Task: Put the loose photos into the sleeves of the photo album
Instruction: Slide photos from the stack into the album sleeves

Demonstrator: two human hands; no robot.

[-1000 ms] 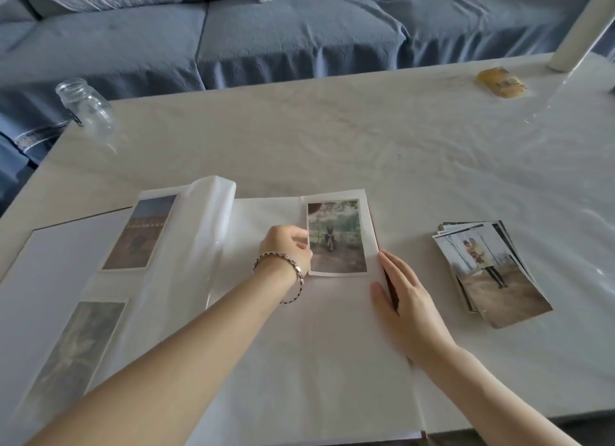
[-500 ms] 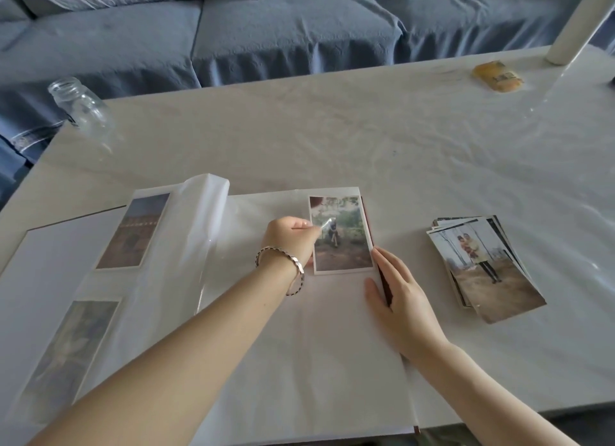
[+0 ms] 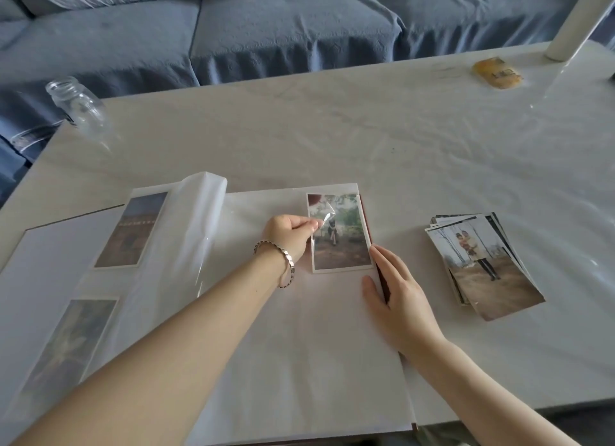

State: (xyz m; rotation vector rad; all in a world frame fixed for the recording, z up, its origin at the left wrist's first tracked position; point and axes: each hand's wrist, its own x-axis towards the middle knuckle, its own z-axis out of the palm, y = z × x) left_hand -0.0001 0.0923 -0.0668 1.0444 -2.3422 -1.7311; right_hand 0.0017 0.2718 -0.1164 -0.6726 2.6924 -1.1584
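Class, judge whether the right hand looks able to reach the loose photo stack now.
Probably yes: the right hand lies open on the album edge, with only bare table before the stack.

Your album (image 3: 299, 362) lies open and flat on the table (image 3: 366, 129). One portrait photo (image 3: 342, 246) sits at the top of its right page, with the clear film (image 3: 324, 217) curled up over it. The loose photos (image 3: 489, 269) lie fanned in a stack just to the right.

The album (image 3: 299, 352) runs off the left edge; the photo stack (image 3: 482, 266) hides lower prints.
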